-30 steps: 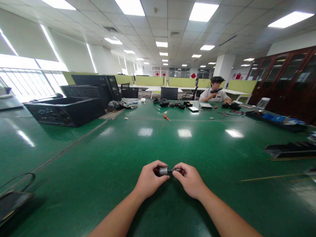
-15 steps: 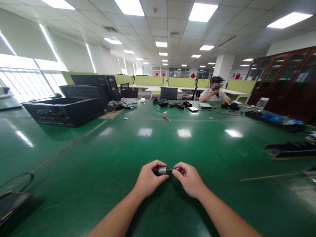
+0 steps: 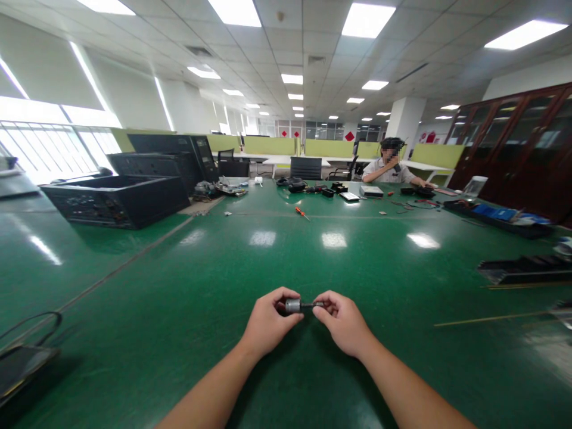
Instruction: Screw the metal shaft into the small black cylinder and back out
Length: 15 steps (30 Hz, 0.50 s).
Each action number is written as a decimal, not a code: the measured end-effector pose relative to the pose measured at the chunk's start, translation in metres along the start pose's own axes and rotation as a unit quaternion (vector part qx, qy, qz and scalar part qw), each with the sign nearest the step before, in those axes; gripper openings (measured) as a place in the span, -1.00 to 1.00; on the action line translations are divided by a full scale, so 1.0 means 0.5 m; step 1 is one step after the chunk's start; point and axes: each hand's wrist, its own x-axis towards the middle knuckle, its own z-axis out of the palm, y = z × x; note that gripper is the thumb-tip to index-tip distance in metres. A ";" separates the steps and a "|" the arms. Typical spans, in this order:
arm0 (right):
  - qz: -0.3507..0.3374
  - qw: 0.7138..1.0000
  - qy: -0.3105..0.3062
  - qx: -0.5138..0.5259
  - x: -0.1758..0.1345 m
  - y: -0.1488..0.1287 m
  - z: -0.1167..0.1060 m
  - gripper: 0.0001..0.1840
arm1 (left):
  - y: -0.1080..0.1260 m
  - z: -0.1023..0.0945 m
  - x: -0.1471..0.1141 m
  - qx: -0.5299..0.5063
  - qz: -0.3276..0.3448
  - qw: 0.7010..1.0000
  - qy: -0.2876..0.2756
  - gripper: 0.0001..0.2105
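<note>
Left hand (image 3: 272,320) gripping metal cylinder (image 3: 293,306); right hand (image 3: 343,319) pinching thin shaft (image 3: 307,305). Both parts in line between hands, over table (image 3: 268,262). Risk: fingertip pinch looks slim, could slip; uneven pull or tilt might bend shaft, drop cylinder.

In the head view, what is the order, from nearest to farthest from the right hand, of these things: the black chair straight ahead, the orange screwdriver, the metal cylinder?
1. Metal cylinder: just to the left, in the left hand.
2. Orange screwdriver: farther ahead, on the green table.
3. Black chair: beyond the table's far edge.
</note>
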 end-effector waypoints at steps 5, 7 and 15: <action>0.002 1.000 0.000 0.006 0.000 -0.001 -0.001 -0.86 | 0.003 0.000 0.001 0.005 -0.007 1.000 0.002 -0.77; 0.003 1.000 0.001 0.012 0.000 0.000 -0.001 -0.85 | 0.004 0.000 0.001 0.008 -0.008 1.000 0.003 -0.77; 0.012 1.000 0.003 0.023 -0.003 -0.005 -0.001 -0.85 | -0.005 -0.001 0.002 0.013 -0.002 1.000 0.006 -0.76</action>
